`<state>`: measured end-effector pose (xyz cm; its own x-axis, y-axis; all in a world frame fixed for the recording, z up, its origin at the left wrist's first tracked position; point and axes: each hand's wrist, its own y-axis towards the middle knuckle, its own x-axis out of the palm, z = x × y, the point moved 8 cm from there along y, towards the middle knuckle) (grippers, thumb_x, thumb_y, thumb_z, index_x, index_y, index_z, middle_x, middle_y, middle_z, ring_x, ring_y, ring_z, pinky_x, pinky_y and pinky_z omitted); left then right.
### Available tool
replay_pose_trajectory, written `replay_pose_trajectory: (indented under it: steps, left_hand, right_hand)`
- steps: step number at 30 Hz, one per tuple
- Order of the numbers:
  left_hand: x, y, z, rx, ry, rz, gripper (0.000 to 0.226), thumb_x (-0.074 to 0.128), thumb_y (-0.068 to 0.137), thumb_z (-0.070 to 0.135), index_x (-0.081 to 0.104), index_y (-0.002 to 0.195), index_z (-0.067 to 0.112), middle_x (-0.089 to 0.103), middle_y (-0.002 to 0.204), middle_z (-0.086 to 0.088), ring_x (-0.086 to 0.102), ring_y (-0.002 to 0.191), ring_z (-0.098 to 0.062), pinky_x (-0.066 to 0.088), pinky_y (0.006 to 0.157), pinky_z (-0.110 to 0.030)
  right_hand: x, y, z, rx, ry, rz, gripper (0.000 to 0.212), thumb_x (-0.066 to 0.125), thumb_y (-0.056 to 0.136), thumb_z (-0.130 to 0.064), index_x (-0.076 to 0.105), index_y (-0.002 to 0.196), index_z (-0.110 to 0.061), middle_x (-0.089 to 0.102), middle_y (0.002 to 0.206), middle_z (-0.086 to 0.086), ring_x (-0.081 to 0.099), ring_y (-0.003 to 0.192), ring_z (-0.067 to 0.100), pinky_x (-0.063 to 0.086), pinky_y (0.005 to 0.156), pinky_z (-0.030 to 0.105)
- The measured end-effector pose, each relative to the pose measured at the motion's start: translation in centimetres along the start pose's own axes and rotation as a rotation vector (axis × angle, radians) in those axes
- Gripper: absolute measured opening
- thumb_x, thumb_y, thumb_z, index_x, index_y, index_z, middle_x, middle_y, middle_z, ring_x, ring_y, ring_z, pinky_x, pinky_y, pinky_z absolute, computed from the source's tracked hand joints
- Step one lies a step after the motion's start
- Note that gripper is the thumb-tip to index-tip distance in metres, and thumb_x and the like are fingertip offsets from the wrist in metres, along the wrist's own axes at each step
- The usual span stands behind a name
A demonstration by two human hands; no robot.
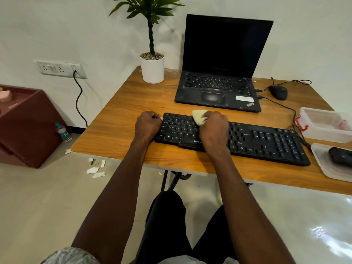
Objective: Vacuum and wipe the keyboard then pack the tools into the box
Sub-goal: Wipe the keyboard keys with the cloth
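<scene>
The keyboard (pixel 247 139) lies flat on the table (pixel 133 96), long axis running from the left hand out to the right and slightly nearer the person at its right end. The right hand (pixel 213 128) rests on its left-centre keys, fingers curled round a pale cloth (pixel 199 116) that protrudes ahead of the knuckles, touching the upper key rows. The left hand (pixel 148 123) is at the keyboard's left end, fingers curled against its edge, apparently steadying it; whether it actually grips the edge cannot be told. Judgement: wiping is in progress, and most of the unwiped length extends right of the cloth hand, so the stroke should follow the long axis rightward. Further right stand an open box (pixel 323 130) and a lid (pixel 323 164) carrying a dark device (pixel 341 156), probably the vacuum. A laptop (pixel 221 73) sits beyond the hands.
</scene>
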<state>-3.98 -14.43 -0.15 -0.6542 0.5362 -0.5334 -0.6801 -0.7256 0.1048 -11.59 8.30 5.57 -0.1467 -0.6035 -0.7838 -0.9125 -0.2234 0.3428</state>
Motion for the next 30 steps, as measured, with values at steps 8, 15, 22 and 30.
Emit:
replay_pose_trajectory:
  steps: [8,15,22,30]
  left_hand:
    - [0.1,0.2,-0.3,-0.048,-0.033,-0.032,0.017,0.066,0.088,0.025,0.076,0.089,0.012,0.074,0.087,-0.007,0.068,0.081,-0.021,0.056,0.073,-0.034]
    - [-0.2,0.1,-0.2,-0.072,-0.061,-0.061,0.015,0.067,0.085,0.022,0.075,0.084,0.009,0.072,0.077,-0.007,0.067,0.070,-0.023,0.054,0.060,-0.035]
    - [-0.3,-0.1,0.0,-0.079,-0.045,-0.069,0.014,0.061,0.085,0.013,0.072,0.079,0.006,0.065,0.068,-0.008,0.054,0.054,-0.016,0.040,0.047,-0.025]
    - [-0.5,-0.2,-0.4,-0.116,-0.106,-0.035,0.012,0.063,0.081,0.011,0.074,0.081,0.007,0.070,0.075,-0.008,0.062,0.065,-0.019,0.045,0.055,-0.027]
  right_hand:
    - [3.8,0.1,-5.4,-0.281,0.031,-0.125,0.031,0.053,0.086,0.001,0.069,0.112,-0.006,0.065,0.111,0.014,0.052,0.106,0.029,0.045,0.082,0.038]
    - [5.1,-0.4,-8.0,-0.395,0.018,-0.355,0.032,0.059,0.084,-0.005,0.069,0.114,-0.008,0.064,0.115,0.016,0.055,0.105,0.031,0.041,0.083,0.033]
    - [3.9,-3.0,-7.3,-0.456,0.064,-0.483,0.038,0.060,0.081,0.003,0.072,0.113,-0.013,0.068,0.116,0.010,0.058,0.108,0.027,0.048,0.088,0.036]
    - [3.8,-6.4,-9.5,-0.537,0.058,-0.373,0.042,0.057,0.083,0.002,0.064,0.123,-0.009,0.057,0.123,0.009,0.044,0.111,0.025,0.040,0.089,0.034]
